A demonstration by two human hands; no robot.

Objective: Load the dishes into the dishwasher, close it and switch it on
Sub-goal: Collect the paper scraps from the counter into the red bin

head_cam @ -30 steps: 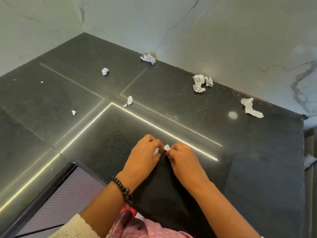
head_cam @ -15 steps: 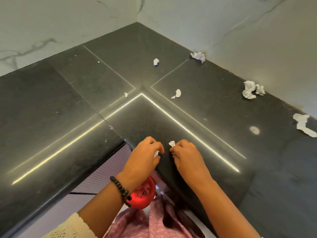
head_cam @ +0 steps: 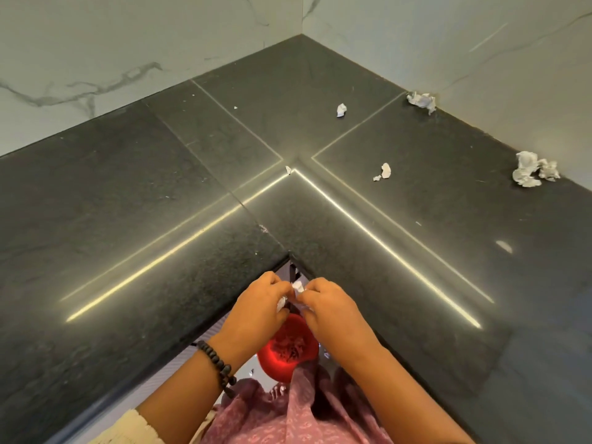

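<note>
No dishes and no dishwasher are in view. My left hand (head_cam: 256,307) and my right hand (head_cam: 330,307) meet over the inner corner of a black stone countertop (head_cam: 160,219). Between their fingertips they pinch small white paper scraps (head_cam: 297,287). Straight below the hands stands a red bin (head_cam: 288,350) on the floor, with shredded scraps inside. A dark bead bracelet (head_cam: 217,366) circles my left wrist.
The L-shaped countertop runs into a corner of white marble walls (head_cam: 128,59). Crumpled white paper bits lie on it: one (head_cam: 341,109) toward the back, one (head_cam: 422,100) against the wall, one (head_cam: 386,170) mid-right, a bigger wad (head_cam: 531,169) at far right.
The view swung left and tilted down, so the counter's inner corner and the red bin came into sight. Both hands kept pinching the paper and now hang over the bin instead of over the counter.
</note>
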